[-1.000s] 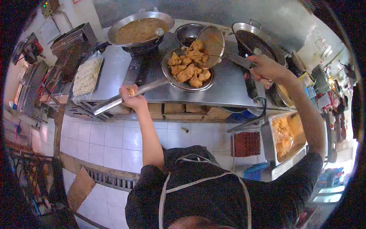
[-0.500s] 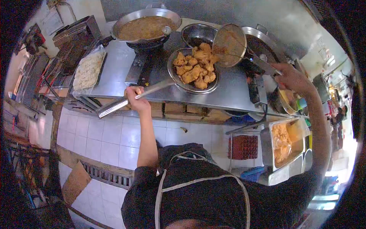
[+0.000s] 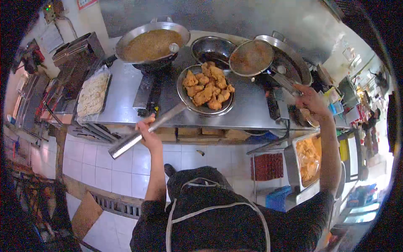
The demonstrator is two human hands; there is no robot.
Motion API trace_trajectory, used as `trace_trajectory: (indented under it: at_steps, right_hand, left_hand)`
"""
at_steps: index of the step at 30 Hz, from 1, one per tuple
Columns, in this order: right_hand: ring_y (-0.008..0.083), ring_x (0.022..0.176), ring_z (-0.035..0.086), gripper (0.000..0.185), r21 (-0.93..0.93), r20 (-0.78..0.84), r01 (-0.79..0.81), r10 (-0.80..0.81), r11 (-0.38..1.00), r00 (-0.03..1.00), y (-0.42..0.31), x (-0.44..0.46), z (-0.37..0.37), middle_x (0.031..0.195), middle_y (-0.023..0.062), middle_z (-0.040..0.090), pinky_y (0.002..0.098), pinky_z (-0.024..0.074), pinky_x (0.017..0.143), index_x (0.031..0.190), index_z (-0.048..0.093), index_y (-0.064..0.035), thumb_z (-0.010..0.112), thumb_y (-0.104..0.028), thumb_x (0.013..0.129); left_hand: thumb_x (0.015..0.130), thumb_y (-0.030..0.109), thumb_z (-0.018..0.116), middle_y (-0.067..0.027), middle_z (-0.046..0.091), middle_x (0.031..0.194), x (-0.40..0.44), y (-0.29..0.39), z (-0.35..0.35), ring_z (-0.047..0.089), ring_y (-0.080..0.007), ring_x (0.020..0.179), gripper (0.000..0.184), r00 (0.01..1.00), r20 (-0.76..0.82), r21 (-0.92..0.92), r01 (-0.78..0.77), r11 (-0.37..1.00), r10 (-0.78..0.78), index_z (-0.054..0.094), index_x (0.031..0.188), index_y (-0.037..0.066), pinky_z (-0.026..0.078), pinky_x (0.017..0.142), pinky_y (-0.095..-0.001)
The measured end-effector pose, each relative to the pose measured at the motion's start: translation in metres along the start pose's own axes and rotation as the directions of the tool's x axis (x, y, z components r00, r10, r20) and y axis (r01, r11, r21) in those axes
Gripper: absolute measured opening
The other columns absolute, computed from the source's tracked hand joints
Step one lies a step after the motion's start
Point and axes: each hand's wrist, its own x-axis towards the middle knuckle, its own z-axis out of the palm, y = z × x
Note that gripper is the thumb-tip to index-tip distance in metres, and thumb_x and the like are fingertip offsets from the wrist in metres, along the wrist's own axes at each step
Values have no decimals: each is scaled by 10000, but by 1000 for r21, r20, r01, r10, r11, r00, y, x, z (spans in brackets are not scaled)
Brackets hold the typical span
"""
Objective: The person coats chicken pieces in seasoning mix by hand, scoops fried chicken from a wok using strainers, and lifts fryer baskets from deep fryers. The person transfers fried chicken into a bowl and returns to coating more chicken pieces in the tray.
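Observation:
My left hand (image 3: 149,135) is closed around the long metal handle of a strainer (image 3: 171,114). Pieces of golden fried chicken (image 3: 203,94) are heaped in the strainer's bowl, low over the steel counter. In my right hand (image 3: 311,103) is the handle of a round mesh skimmer (image 3: 251,58). The skimmer has no chicken in it and hovers between a steel bowl (image 3: 197,49) and the right-hand wok (image 3: 307,77). To the left, a wide wok (image 3: 119,51) contains bubbling oil, with a round dial thermometer (image 3: 173,48) at its edge.
A plastic-covered tray of pale, floury pieces (image 3: 93,94) lies on the counter's left end. Below the counter at right stand a steel pan (image 3: 296,187) of orange-coated food and a red egg-tray-like rack (image 3: 267,166). White tiles and a drain grate (image 3: 117,206) form the floor.
The mesh skimmer has swung from its tilt beside the chicken to a flatter position, away from the pile. My right hand has lowered. My left hand keeps its hold on the strainer.

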Motion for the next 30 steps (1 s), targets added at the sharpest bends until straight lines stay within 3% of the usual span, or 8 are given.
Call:
trace_trajectory:
  at_steps: [7, 11, 14, 18, 20, 24, 28, 30]
  right_hand:
    - [212, 537, 582, 509, 46, -107, 168, -162, 985, 981, 28, 107, 50, 701, 111, 584, 332, 482, 496, 1193, 460, -76, 518, 17, 695]
    - [386, 849, 575, 399, -790, -201, 89, -393, 607, 897, 78, 220, 93, 866, 262, 587, 452, 462, 730, 1103, 536, -47, 515, -88, 706]
    - [376, 906, 563, 374, -797, -216, 33, -335, 603, 917, 60, 235, 90, 910, 251, 587, 439, 456, 774, 1060, 565, -26, 531, -123, 700]
    - [340, 910, 574, 392, -885, -206, 7, -405, 466, 891, 52, 249, 82, 975, 234, 580, 397, 462, 798, 1071, 573, -37, 543, -127, 690]
    - [328, 899, 577, 417, -830, -101, 124, -365, 544, 925, 50, 249, 79, 953, 233, 587, 381, 451, 805, 1110, 550, -42, 516, -74, 696]
    - [229, 516, 578, 338, -707, -240, 163, -449, 689, 861, 32, 217, 86, 764, 178, 607, 335, 465, 479, 1065, 565, -40, 431, 4, 758]
    - [80, 387, 402, 156, -496, -74, 172, -238, 851, 968, 2, 196, 95, 493, -35, 409, 252, 317, 352, 926, 580, -61, 476, -60, 810]
    - [65, 387, 402, 143, -75, -18, -129, 128, 989, 992, 0, 202, 94, 500, -45, 403, 239, 309, 340, 906, 580, -74, 490, -51, 797]
  left_hand:
    - [902, 292, 444, -122, 600, 914, -9, 13, 3, 543, -255, 995, 284, 998, 63, 101, 17, 995, -23, 489, 844, 18, 357, 916, -389]
    - [899, 260, 450, -122, 603, 910, -12, 29, -1, 544, -245, 991, 249, 995, 104, 246, -23, 969, -2, 486, 849, 19, 364, 914, -378]
    - [888, 220, 472, -124, 598, 931, -7, 32, -6, 544, -234, 988, 202, 987, 158, 379, -28, 925, -34, 485, 834, 25, 363, 920, -367]
    - [809, 73, 572, -135, 567, 1056, 0, 33, -21, 515, -230, 1039, 128, 934, 357, 124, -63, 990, 15, 533, 916, 14, 369, 920, -359]
    - [774, 53, 610, -171, 528, 1148, 14, 48, -28, 480, -245, 1103, 272, 785, 610, 364, -152, 919, -112, 527, 1028, 6, 361, 939, -365]
    - [765, 321, 622, -194, 474, 1214, 40, 51, -73, 556, -294, 992, 571, 495, 590, 191, 682, 706, -638, 443, 1190, -15, 475, 808, -363]
    - [787, 381, 576, -211, 536, 1115, 72, 96, -6, 609, -265, 871, 624, 202, 537, 268, 880, 392, -819, 382, 1231, -12, 518, 690, -341]
    - [769, 383, 606, -189, 588, 1002, 93, 87, -2, 595, -159, 779, 632, -231, 450, 654, 743, 143, -863, 387, 1214, -9, 503, 616, -260]
